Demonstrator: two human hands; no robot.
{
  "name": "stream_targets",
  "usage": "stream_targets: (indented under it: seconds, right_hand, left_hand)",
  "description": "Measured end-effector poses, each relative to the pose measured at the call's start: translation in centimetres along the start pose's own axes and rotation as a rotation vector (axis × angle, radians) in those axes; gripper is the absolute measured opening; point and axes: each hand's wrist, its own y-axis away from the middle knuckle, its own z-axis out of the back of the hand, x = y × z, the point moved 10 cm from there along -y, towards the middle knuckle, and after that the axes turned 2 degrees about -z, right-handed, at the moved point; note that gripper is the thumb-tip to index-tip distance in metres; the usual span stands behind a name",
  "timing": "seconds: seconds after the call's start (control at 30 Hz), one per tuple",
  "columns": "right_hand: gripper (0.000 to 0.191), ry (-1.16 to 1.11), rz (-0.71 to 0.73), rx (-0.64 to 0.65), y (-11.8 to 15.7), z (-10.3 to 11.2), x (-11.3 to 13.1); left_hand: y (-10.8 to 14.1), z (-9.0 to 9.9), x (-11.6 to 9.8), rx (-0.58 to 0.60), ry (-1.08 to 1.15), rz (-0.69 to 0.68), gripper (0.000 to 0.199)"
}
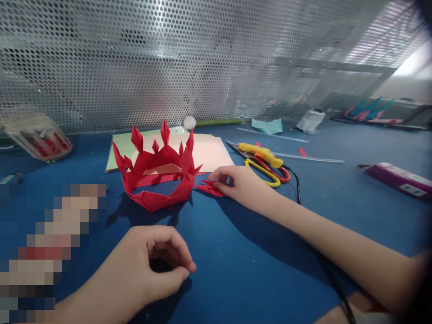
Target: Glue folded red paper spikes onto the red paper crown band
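A red folded-paper crown with pointed tips stands on the blue table, upright as a ring. To its right, my right hand is closed with its fingertips on a red folded-paper piece that lies at table height beside the crown. My left hand hovers or rests in front of the crown, thumb and forefinger pinched together. Whatever is between those fingertips, if anything, is too small to make out.
Sheets of paper lie behind the crown. A yellow glue gun with a black cord rests by scissors. Clear glue sticks, a purple box and a jar are around. A perforated metal panel stands behind.
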Motion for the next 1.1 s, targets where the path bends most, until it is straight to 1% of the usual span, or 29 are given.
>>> stream_targets:
  seconds: [0.07,0.17,0.23,0.33,0.4,0.47,0.53,0.6,0.67,0.73,0.8,0.87,0.9,0.97,1.03,1.1]
  right_hand:
    - [0.022,0.037,0.044,-0.071,0.1,0.8,0.4]
    - [0.019,0.101,0.180,-0.191,0.6,2.0,1.8]
    - [0.017,0.104,0.328,-0.263,1.3,2.7,3.3]
    - [0.016,0.109,0.633,-0.348,3.4,3.2,6.5]
    - [0.016,0.155,0.836,-0.368,5.3,3.0,8.4]
    - [0.017,0.202,0.979,-0.348,7.0,2.5,9.9]
    - [0.018,0.231,1.085,-0.299,8.4,1.9,11.1]
    - [0.017,0.260,1.182,-0.280,9.9,1.4,12.0]
    - [0.015,0.264,1.268,-0.346,11.4,1.4,12.6]
    - [0.013,0.241,1.316,-0.426,12.8,1.5,13.0]
    - [0.013,0.232,1.319,-0.424,13.4,1.1,13.1]
    - [0.011,0.199,1.266,-0.359,13.1,0.7,13.0]
    - [0.010,0.147,1.212,-0.323,12.5,0.8,12.9]
    - [0.010,-0.007,1.045,-0.213,10.4,1.1,12.0]
    - [0.013,-0.106,0.929,-0.091,8.6,0.7,11.0]
    - [0.016,-0.159,0.924,-0.040,7.7,0.4,10.4]
  left_hand:
    - [-0.1,0.1,0.2,-0.008,0.022,0.011,0.008]
    - [-0.2,0.2,0.6,-0.017,0.068,0.031,0.011]
    - [-0.4,0.3,0.8,-0.007,0.091,0.053,0.016]
    - [-0.6,0.9,1.2,-0.040,0.116,0.073,0.017]
    - [-0.9,1.3,1.4,-0.057,0.147,0.070,0.019]
    - [-1.1,1.2,1.5,-0.027,0.179,0.053,0.019]
    - [-1.3,1.0,1.4,0.005,0.191,0.032,0.018]
    - [-1.3,0.7,1.2,0.035,0.186,0.010,0.017]
    - [-1.3,0.2,0.9,0.085,0.172,-0.018,0.016]
    - [-1.2,-0.1,0.7,0.104,0.151,-0.040,0.012]
    - [-1.3,0.1,1.0,0.086,0.155,-0.022,0.008]
    - [-1.4,0.2,1.5,0.074,0.208,0.020,0.009]
    - [-1.5,0.1,1.8,0.078,0.241,0.039,0.011]
    - [-1.5,-0.1,2.0,0.089,0.287,0.065,0.014]
    - [-1.5,0.0,2.3,0.089,0.289,0.086,0.014]
    - [-1.4,0.2,2.6,0.080,0.260,0.111,0.015]
